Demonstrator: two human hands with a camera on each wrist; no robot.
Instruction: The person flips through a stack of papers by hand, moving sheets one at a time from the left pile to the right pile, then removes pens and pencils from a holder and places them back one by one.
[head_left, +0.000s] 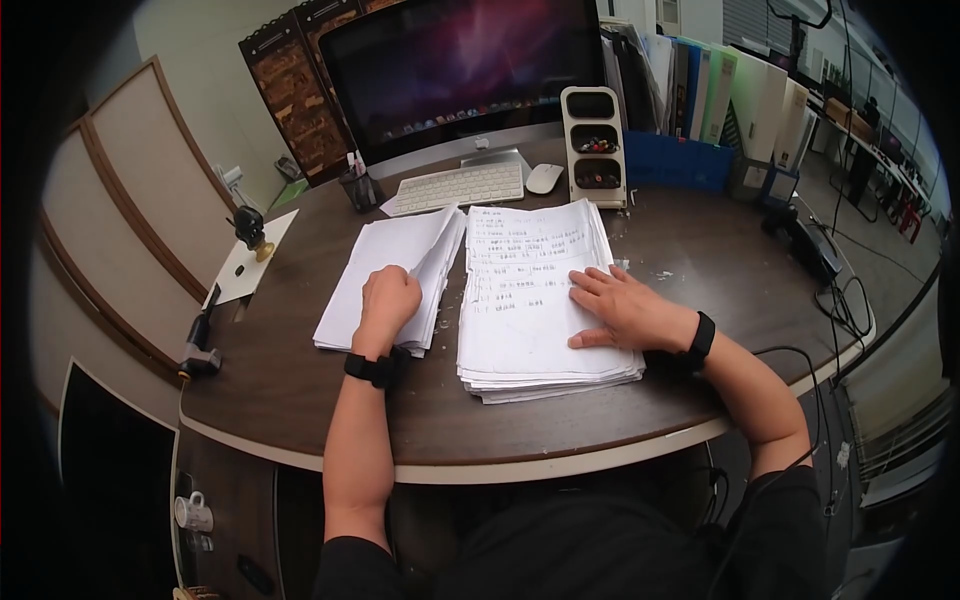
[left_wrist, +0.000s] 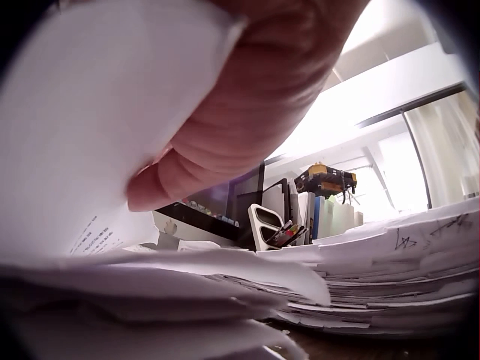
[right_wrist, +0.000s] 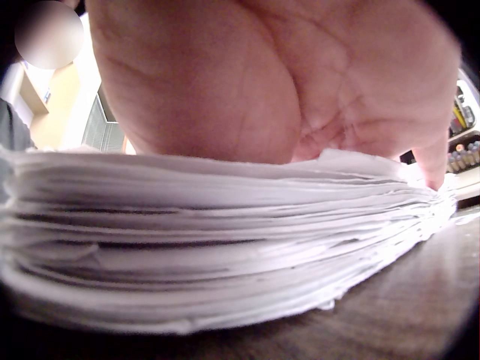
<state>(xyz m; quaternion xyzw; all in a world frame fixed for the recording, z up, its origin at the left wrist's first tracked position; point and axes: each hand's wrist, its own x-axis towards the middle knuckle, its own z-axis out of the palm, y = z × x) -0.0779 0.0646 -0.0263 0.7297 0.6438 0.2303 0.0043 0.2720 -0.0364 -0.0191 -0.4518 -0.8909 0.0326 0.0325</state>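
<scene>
The thick paper stack [head_left: 520,345] lies under my right hand [head_left: 628,312], which rests open on it, fingers spread, likely to keep the sheets from sliding. The thinner pile [head_left: 365,245] lies beneath my left hand [head_left: 390,302], whose curled fingers grip a raised sheet [left_wrist: 97,112], seemingly to part it from those below. Beyond both hands sits the keyboard [head_left: 460,188].

Bright backlight glare, dark fisheye edges

A curved dark-brown wood-grain desk with a pale edge [head_left: 540,468] stands near beige wood-framed partition panels [head_left: 160,170] and a plain off-white wall [head_left: 190,70], with bright light overhead.
</scene>
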